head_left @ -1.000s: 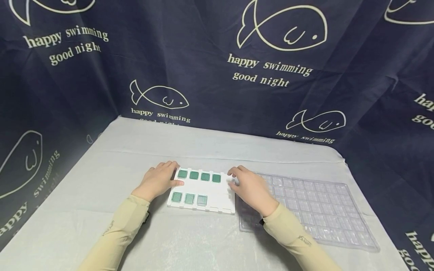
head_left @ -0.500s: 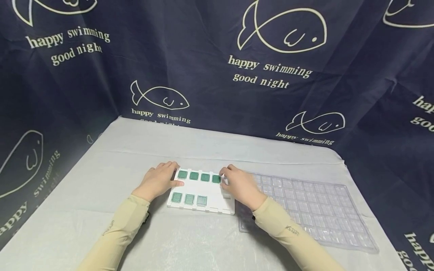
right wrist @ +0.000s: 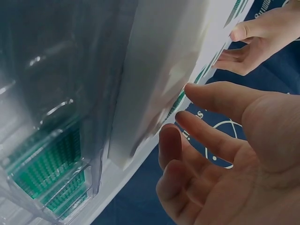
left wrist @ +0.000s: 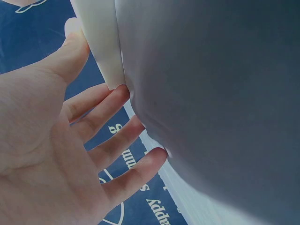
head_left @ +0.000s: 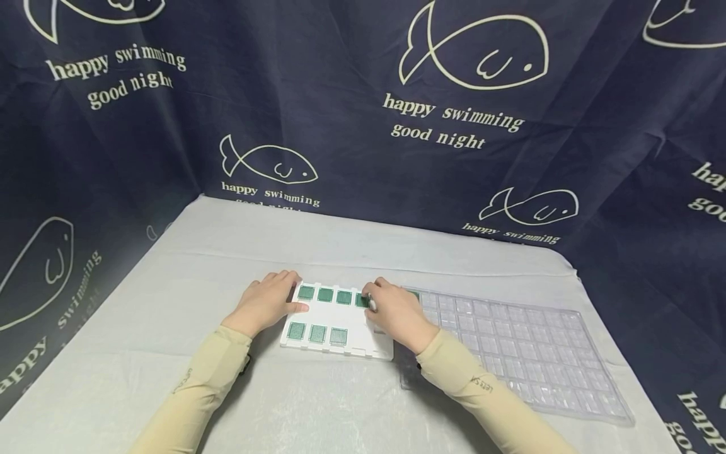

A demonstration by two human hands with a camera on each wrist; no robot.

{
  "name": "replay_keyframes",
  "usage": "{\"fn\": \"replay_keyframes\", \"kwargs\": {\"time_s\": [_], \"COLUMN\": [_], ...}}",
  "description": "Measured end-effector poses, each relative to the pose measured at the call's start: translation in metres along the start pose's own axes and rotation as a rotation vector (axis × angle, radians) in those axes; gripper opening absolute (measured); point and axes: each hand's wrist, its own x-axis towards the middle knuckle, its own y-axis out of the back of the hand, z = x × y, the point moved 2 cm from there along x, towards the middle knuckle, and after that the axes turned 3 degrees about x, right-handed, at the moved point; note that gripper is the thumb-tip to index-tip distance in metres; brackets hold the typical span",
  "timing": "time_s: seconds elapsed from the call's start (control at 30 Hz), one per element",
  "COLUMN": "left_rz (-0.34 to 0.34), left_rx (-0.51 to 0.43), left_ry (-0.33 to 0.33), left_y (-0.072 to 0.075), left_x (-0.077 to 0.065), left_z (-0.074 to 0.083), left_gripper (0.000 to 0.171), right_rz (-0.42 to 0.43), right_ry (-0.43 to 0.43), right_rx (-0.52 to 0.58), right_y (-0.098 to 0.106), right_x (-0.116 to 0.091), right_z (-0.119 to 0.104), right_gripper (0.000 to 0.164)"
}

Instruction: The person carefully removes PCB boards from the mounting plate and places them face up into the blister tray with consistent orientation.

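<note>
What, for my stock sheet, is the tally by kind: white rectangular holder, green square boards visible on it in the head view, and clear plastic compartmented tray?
White rectangular holder: 1
Green square boards visible on it: 7 (one partly covered by the right hand)
Clear plastic compartmented tray: 1
Total: 9

1. "happy swimming", with "good night" below, is printed in pale letters on the dark blue curtain [head_left: 351, 63], repeated under outlined fish [head_left: 482, 44]; some repeats are cut off.
2. On the right sleeve [head_left: 465, 372], dark lettering is borne; "Lets" can be made out, the rest not.
3. Lettering on the left sleeve [head_left: 207, 366] cannot be read.
4. In the left wrist view, "appy" is shown tilted on the curtain.
</note>
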Motion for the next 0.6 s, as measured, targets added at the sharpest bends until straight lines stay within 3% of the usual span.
{"fn": "replay_keyframes", "kwargs": {"time_s": [0.6], "left_rz": [0.004], "left_rx": [0.001], "left_ry": [-0.004], "left_y": [-0.0032], "left_x": [0.0009], "left_z": [-0.0010], "left_gripper": [0.059], "right_rz": [-0.008], "right_ry": [0.004], "right_rx": [-0.013], "right_y": [-0.0016], "right_x": [0.0085], "right_z": [0.0002], "right_gripper": [0.031]}}
